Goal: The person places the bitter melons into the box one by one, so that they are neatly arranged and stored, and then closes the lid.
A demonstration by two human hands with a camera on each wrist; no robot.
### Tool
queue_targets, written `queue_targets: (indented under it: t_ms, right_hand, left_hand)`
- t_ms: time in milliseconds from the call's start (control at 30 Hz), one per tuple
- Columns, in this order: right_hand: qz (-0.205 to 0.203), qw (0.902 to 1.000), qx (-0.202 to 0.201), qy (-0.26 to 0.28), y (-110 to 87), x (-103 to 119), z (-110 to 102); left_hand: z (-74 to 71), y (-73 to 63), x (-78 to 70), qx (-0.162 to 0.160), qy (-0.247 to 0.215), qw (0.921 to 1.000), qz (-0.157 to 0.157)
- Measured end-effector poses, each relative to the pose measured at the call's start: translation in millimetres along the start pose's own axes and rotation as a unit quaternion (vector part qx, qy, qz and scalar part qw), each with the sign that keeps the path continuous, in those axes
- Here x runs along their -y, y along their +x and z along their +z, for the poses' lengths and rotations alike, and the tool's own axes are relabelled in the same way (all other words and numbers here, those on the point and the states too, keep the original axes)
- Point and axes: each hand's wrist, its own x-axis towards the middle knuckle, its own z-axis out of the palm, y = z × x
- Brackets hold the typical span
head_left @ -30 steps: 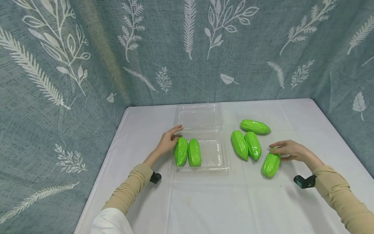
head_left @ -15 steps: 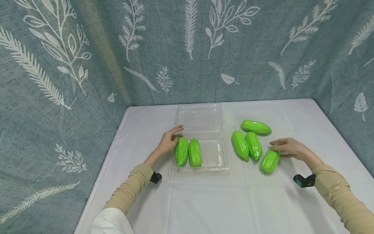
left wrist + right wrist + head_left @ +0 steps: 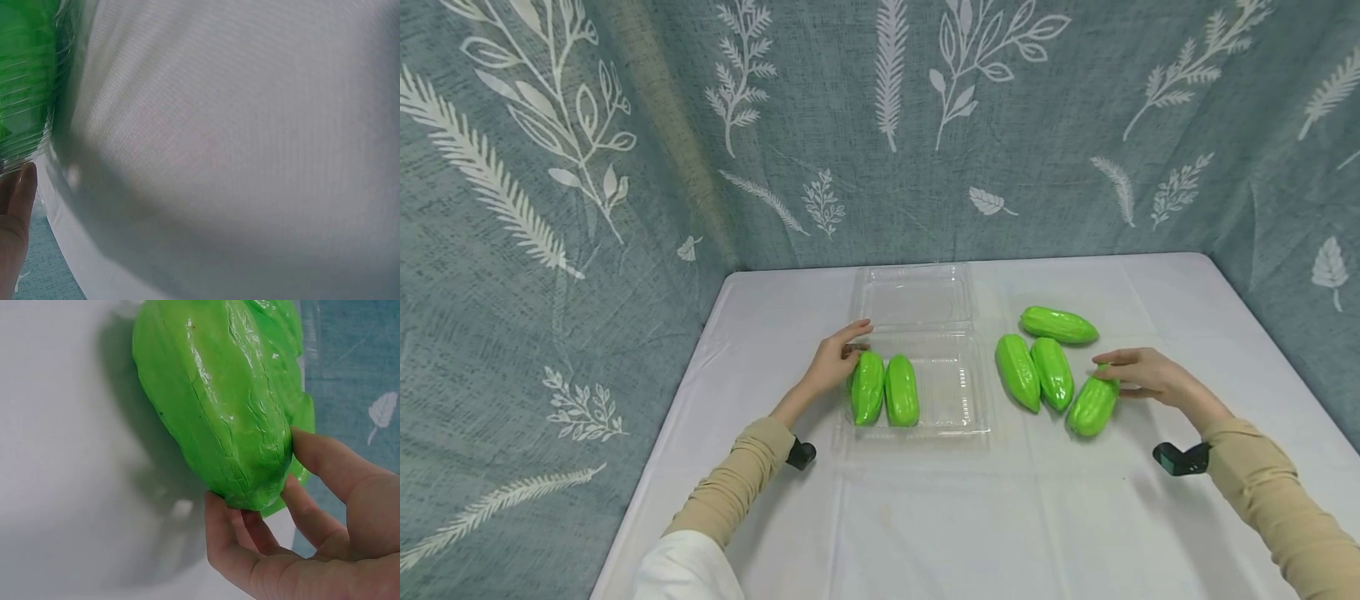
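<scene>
Care with the grip mattered most, I judged: my right hand (image 3: 1150, 377) held a ribbed green fruit (image 3: 1092, 408) only by its tapered far end, thumb and fingers around the tip, so the thick end, at its seven o'clock, could easily have sagged. Whether it was clear of the tablecloth (image 3: 955, 517) I could not tell. A pinch farther down the body would have steadied it, and some room from the neighbouring fruit (image 3: 1052, 373), just beside it at ten o'clock, would have avoided a nudge. At nine o'clock stood the clear container (image 3: 946, 392), two more fruits (image 3: 902, 390) on its nine-o'clock side, its lid (image 3: 913, 296) open at twelve. My left hand (image 3: 833, 364) touched its ten-o'clock edge, upper fingers nearly straight; whether the thumb pinched the rim I could not tell. Light pressure seemed right for such thin-looking plastic. My right forearm slanted in from between four and five o'clock, my left from between seven and eight.
</scene>
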Motion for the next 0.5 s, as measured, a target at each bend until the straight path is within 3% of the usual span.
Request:
queue_targets:
  t_ms: [500]
  right_hand:
    - [-0.02, 0.9995, -0.023, 0.0, -6.9, 3, -15]
  left_hand:
    - [0.4, 0.1, -0.5, -0.004, 0.002, 1.0, 0.002]
